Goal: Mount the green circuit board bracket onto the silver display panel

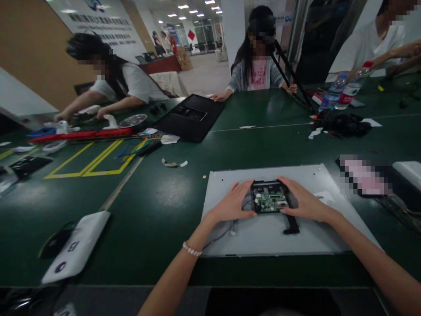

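Observation:
Between both hands is a black housing (268, 185) with a green circuit board (270, 202) showing inside it. My left hand (235, 201) grips its left edge, fingertips at the far corner and thumb at the near corner. On the opposite edge my right hand (301, 198) holds it the same way. The housing is over a flat pale grey panel (256, 239); whether it touches the panel, I cannot tell. A black bracket-like piece (291, 224) sticks out below the housing near my right thumb. Thin wires (219, 237) trail from its left side across the panel.
A white device (77, 248) lies at the left front and a phone (363, 175) at the right. Farther back are a black panel (192, 116), bottles (350, 94), a black bundle (344, 123) and a tripod (292, 79). Several people sit across the green table (158, 228).

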Available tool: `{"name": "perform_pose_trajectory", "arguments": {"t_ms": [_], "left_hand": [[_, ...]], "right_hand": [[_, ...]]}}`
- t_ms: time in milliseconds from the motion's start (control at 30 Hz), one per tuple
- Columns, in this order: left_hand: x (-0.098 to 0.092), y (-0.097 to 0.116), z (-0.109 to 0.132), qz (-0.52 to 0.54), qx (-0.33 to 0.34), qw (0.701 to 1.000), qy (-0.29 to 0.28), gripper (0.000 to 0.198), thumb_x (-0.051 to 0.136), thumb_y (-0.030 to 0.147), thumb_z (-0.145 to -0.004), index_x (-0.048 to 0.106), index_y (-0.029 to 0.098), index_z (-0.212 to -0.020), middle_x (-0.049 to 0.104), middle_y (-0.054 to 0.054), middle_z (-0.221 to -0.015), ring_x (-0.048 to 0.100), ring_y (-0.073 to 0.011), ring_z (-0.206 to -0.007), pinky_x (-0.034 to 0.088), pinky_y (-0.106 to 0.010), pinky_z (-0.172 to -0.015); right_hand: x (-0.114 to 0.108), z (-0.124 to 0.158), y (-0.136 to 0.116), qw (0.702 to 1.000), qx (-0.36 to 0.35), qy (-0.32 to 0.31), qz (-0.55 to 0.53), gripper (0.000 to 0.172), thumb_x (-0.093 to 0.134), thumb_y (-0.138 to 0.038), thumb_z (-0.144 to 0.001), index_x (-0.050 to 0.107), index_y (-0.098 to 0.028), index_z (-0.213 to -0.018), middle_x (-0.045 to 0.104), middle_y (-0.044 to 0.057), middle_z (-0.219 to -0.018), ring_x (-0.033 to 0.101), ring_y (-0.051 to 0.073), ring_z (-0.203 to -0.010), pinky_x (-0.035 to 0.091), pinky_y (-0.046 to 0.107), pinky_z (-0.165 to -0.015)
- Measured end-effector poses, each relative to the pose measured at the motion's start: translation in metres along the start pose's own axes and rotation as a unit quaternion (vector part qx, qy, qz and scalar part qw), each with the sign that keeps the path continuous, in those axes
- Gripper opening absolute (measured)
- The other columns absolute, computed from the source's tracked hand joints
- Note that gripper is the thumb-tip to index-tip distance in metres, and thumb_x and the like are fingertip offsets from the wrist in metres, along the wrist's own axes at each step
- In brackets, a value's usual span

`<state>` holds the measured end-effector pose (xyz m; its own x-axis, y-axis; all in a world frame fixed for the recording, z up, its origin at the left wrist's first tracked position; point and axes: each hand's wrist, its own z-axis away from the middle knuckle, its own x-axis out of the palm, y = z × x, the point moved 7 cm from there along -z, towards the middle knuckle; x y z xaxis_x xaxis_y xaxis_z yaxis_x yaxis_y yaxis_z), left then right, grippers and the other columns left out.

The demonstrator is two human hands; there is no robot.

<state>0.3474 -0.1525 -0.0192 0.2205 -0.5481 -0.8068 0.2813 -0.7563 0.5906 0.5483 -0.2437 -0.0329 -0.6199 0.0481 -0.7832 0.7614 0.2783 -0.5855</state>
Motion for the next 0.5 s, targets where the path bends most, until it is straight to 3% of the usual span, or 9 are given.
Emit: {"name": "perform_pose_trajectory", "arguments": {"t_ms": [133, 233, 300, 367, 500], "left_hand": [[-0.019, -0.006, 0.007, -0.007, -0.002, 1.000, -0.002, 0.089, 0.065, 0.049, -0.081, 0.020, 0.022, -0.153, 0.014, -0.012, -0.159, 0.019, -0.0293, -0.145, 0.022, -0.045, -0.117], [-0.066, -0.042, 0.013, -0.072, -0.045, 0.992, 0.092, 0.057, 0.053, 0.041, -0.090, 0.042, 0.023, -0.142, 0.030, -0.009, -0.154, 0.032, -0.0250, -0.140, 0.029, -0.042, -0.114], [-0.110, -0.081, 0.024, -0.147, -0.114, 0.961, 0.204, 0.046, 0.048, 0.032, -0.091, 0.050, 0.017, -0.135, 0.045, -0.011, -0.145, 0.041, -0.0238, -0.134, 0.030, -0.042, -0.114], [-0.147, -0.121, 0.039, -0.219, -0.200, 0.914, 0.277, 0.043, 0.044, 0.021, -0.089, 0.053, 0.013, -0.131, 0.052, -0.013, -0.137, 0.046, -0.0238, -0.129, 0.033, -0.042, -0.111], [-0.186, -0.182, 0.069, -0.327, -0.344, 0.839, 0.264, 0.047, 0.044, 0.007, -0.083, 0.056, 0.014, -0.128, 0.052, -0.013, -0.137, 0.046, -0.0266, -0.126, 0.035, -0.045, -0.107]], "right_hand": [[0.001, 0.002, 0.000, 1.000, -0.004, 0.004, 0.012, 0.096, 0.067, -0.047, -0.078, 0.011, -0.030, -0.153, 0.031, 0.011, -0.155, 0.035, 0.037, -0.138, 0.032, 0.059, -0.110], [0.001, 0.003, -0.001, 1.000, 0.000, -0.003, 0.016, 0.095, 0.066, -0.046, -0.079, 0.010, -0.030, -0.153, 0.030, 0.011, -0.155, 0.034, 0.037, -0.138, 0.032, 0.059, -0.111], [-0.001, 0.003, -0.003, 1.000, 0.000, -0.004, 0.015, 0.094, 0.065, -0.046, -0.079, 0.010, -0.030, -0.153, 0.031, 0.011, -0.155, 0.034, 0.037, -0.138, 0.032, 0.059, -0.111], [-0.002, 0.003, -0.004, 1.000, 0.003, -0.007, 0.014, 0.093, 0.065, -0.045, -0.080, 0.010, -0.030, -0.153, 0.031, 0.011, -0.155, 0.035, 0.037, -0.138, 0.033, 0.059, -0.111], [-0.001, 0.002, -0.001, 1.000, 0.009, -0.013, 0.015, 0.093, 0.065, -0.046, -0.079, 0.012, -0.029, -0.153, 0.031, 0.011, -0.155, 0.034, 0.036, -0.138, 0.032, 0.058, -0.111]]}}
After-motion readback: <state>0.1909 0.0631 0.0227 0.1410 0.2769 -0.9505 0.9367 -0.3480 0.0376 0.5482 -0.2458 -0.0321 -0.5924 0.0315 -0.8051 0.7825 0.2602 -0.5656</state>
